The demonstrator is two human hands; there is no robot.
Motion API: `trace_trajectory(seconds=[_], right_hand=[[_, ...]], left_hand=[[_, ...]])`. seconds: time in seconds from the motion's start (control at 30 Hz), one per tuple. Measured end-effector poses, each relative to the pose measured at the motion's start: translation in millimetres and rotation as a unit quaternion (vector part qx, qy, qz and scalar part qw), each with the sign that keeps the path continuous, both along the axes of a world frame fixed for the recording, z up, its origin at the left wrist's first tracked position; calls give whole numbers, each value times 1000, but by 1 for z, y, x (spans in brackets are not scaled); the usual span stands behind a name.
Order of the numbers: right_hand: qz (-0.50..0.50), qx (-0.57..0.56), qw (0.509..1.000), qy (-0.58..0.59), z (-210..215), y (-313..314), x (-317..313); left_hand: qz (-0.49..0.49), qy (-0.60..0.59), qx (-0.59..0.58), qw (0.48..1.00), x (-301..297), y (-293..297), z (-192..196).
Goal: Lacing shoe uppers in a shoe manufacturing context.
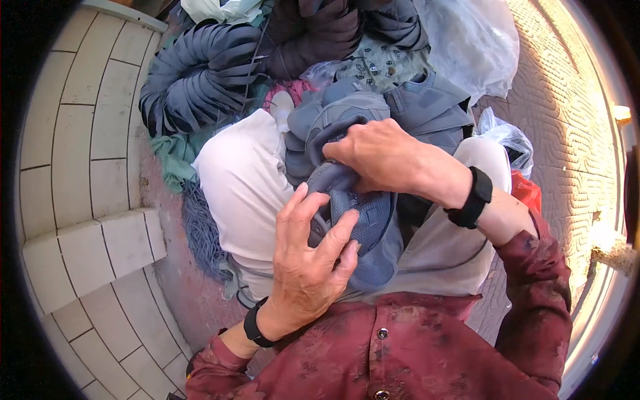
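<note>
A grey shoe upper with a mesh side lies over my lap between my knees. My right hand is closed on its padded collar, the fingertips partly hidden inside the fold. Lower down, my left hand holds the near side of the upper, its fingers curled around the edge and the thumb side toward me. Just beyond lie more grey shoe uppers, overlapping in a stack. Another grey upper rests by my right knee.
Coils of dark strung pieces and brown ones lie ahead. Blue-grey cords and green cloth sit by my left leg. White plastic, a clear bag and a red bag lie rightward. A tiled wall stands left.
</note>
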State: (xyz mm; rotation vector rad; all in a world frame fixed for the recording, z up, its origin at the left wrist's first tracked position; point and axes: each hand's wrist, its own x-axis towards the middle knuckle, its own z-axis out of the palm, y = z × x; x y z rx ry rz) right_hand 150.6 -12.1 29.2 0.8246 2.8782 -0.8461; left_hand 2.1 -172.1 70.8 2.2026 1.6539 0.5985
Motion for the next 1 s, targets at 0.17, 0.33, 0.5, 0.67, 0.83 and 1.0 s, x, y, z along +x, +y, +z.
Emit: trace_trajectory(seconds=[0.17,0.33,0.5,0.67,0.83,1.0], right_hand=[[10,165,985,46,-11,-13,-13],[20,15,998,52,-20,9,-10],[4,-16,995,98,-32,20,0],[-19,-23,996,84,-34,32,28],[-35,-41,997,56,-32,40,27],[-77,12,996,39,-27,36,27]], left_hand=[[45,-26,17,999,-3,-8,-7],[81,-94,12,992,-8,-21,-9],[185,-182,-116,959,-29,-49,-16],[260,-377,-232,858,-33,-68,-42],[187,-446,-310,818,-37,-72,-90],[206,-626,-429,618,-34,-67,-77]])
